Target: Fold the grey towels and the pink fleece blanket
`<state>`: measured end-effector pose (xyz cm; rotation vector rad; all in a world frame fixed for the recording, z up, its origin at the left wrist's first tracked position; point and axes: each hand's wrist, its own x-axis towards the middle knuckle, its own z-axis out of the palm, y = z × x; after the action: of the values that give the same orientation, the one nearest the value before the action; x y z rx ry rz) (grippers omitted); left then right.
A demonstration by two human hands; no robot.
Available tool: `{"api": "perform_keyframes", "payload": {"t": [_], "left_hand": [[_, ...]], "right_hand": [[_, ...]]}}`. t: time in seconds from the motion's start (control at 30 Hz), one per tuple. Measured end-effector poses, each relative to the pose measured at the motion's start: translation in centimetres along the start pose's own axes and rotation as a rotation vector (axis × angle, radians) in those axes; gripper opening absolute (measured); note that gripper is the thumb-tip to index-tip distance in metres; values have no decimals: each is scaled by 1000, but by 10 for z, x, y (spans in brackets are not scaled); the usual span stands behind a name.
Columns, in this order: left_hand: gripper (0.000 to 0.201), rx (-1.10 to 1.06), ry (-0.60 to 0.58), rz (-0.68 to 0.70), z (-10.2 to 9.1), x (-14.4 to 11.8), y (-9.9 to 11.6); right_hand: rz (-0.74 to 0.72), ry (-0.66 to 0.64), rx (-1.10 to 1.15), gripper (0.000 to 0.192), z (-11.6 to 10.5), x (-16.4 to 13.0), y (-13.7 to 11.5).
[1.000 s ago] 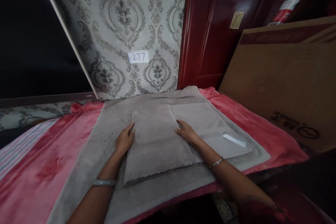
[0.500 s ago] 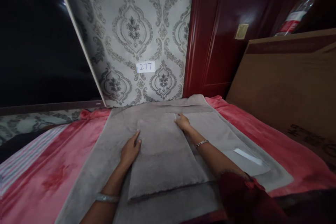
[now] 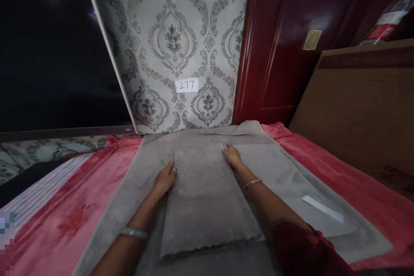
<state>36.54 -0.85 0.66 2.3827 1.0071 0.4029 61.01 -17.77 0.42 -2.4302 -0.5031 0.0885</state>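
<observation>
A folded grey plush cloth (image 3: 207, 207) lies flat in the middle, its frayed-looking lower edge toward me. My left hand (image 3: 164, 178) rests at the cloth's left edge, fingers stretched out and thumb slightly apart. At the far right corner, my right hand (image 3: 232, 155) has its fingers pinched on the cloth's edge. Beneath everything spreads a larger grey plush sheet (image 3: 123, 207). To the right of the folded cloth is a clear plastic sheet or bag (image 3: 326, 217) with a white strip (image 3: 323, 208).
Pink-red blankets (image 3: 97, 189) show on both sides of the grey sheet. A dark screen (image 3: 58, 60) stands left, and a large cardboard box (image 3: 359, 108) right with a bottle (image 3: 386, 26) on top. Patterned wallpaper behind carries a paper label (image 3: 186, 85) reading 277.
The whole view has shifted, so things appear a little farther right. My left thumb and fingers are closer together at the cloth's edge. My right hand stays at the far corner.
</observation>
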Motion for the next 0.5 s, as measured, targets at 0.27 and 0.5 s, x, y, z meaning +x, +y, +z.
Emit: {"api": "perform_keyframes", "payload": {"t": [0.27, 0.5], "left_hand": [[50, 59, 138, -151, 8, 46, 28], [52, 89, 177, -194, 22, 38, 25]], "right_hand": [[-11, 24, -25, 47, 8, 4, -17], [-39, 78, -18, 46, 19, 0, -4]]}}
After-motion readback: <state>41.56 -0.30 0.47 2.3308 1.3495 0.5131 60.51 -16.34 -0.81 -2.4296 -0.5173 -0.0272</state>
